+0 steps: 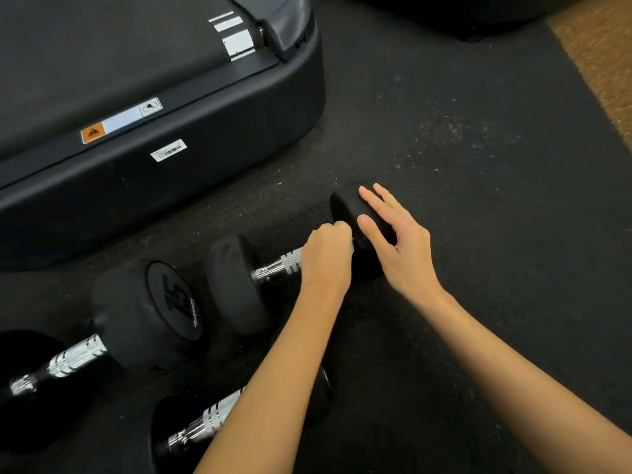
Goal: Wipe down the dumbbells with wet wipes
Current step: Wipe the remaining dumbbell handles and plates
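Note:
A black rubber dumbbell with a chrome handle lies on the dark floor in the middle of the view. My left hand grips the right part of that handle, fingers curled round it; no wipe is visible in it. My right hand rests with straight fingers on top of the dumbbell's far right head. A second dumbbell, marked 15, lies to the left. A third dumbbell lies near the bottom, partly hidden by my left forearm.
The black base of a treadmill fills the upper left, close behind the dumbbells. Dark rubber flooring stretches to the right. A strip of brown carpet runs along the upper right edge.

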